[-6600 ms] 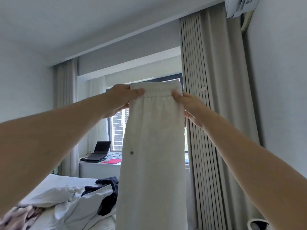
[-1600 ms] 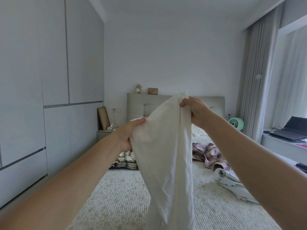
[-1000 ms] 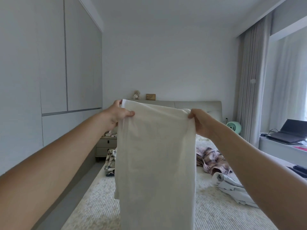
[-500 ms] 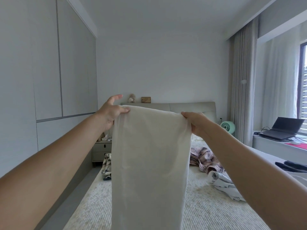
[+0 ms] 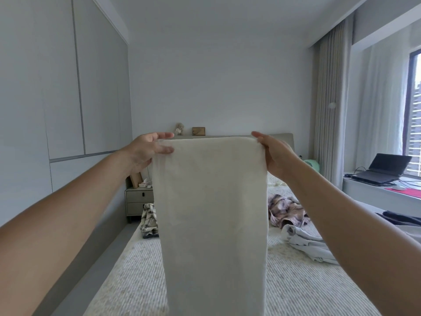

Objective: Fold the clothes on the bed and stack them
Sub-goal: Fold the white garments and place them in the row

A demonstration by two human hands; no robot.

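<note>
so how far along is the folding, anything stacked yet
No finished stack shows on the bed. In hand: the white trousers, hanging doubled over in the air, the left hand and right hand pinching the top corners. Left: laying these down and finishing the fold, then the loose plaid garment, the checked one, the pale crumpled shirt and a dark item at far right.
</note>
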